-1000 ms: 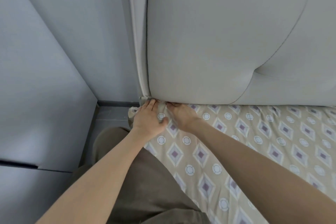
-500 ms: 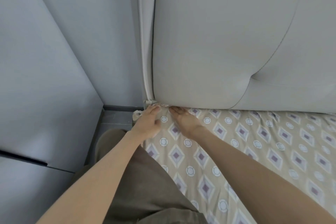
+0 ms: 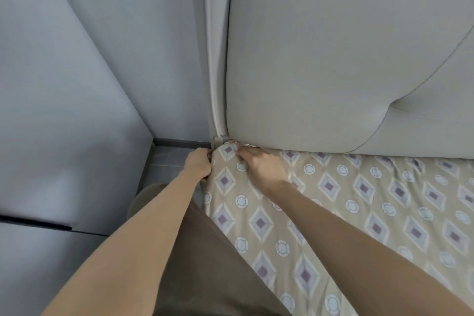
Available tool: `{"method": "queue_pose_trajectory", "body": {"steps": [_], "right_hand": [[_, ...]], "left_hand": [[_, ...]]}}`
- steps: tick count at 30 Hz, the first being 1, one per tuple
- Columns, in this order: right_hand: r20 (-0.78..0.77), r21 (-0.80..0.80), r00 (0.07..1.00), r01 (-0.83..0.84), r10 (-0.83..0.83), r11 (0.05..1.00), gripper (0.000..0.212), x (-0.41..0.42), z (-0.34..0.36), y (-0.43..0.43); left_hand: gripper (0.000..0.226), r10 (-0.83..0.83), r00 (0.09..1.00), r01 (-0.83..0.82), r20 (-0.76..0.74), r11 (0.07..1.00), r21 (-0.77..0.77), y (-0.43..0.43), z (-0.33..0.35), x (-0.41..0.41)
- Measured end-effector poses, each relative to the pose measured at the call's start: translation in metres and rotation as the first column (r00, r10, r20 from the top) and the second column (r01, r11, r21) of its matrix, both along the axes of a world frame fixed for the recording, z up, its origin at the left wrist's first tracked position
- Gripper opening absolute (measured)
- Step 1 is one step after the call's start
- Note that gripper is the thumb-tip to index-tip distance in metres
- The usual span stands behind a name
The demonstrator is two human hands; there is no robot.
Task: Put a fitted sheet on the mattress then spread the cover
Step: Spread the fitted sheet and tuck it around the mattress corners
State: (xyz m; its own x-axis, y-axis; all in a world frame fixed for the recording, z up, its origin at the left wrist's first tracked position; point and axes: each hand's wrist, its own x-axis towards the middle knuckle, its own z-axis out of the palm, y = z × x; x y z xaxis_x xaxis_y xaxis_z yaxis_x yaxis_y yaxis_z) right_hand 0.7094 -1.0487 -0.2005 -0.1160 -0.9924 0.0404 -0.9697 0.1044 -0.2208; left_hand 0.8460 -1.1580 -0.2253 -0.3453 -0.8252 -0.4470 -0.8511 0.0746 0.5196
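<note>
Head view (only view). Change: left hand (image 3: 198,165) has left the top of the corner at centre frame. It now sits at the corner's side, fingers curled round the hem of the fitted sheet (image 3: 333,213). On top, right hand (image 3: 261,167) stays, fingertips dug into the fabric under the headboard (image 3: 333,59); pinching or pressing, cannot tell.

Judged: corner is being pulled down over the mattress, itself hidden.

Count: two hands, one fitted sheet, one headboard; no cover seen.
</note>
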Motion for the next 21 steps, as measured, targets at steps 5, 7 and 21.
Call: {"method": "queue_pose_trajectory", "body": {"steps": [5,7,21], "right_hand": [[0.185,-0.235,0.982,0.074,-0.030,0.969,0.034,0.006,-0.021,-0.003],[0.211,-0.285,0.976,0.109,-0.049,0.952,0.035,0.007,-0.021,-0.004],[0.123,-0.380,0.986,0.154,-0.115,0.912,0.023,0.006,-0.042,-0.009]], "left_hand": [[0.028,-0.077,0.987,0.091,0.145,0.992,-0.093,-0.009,-0.016,0.002],[0.023,-0.065,0.981,0.090,0.180,0.987,-0.134,-0.010,-0.021,0.000],[0.025,-0.032,0.980,0.056,0.194,0.991,-0.120,-0.028,-0.042,-0.016]]}}
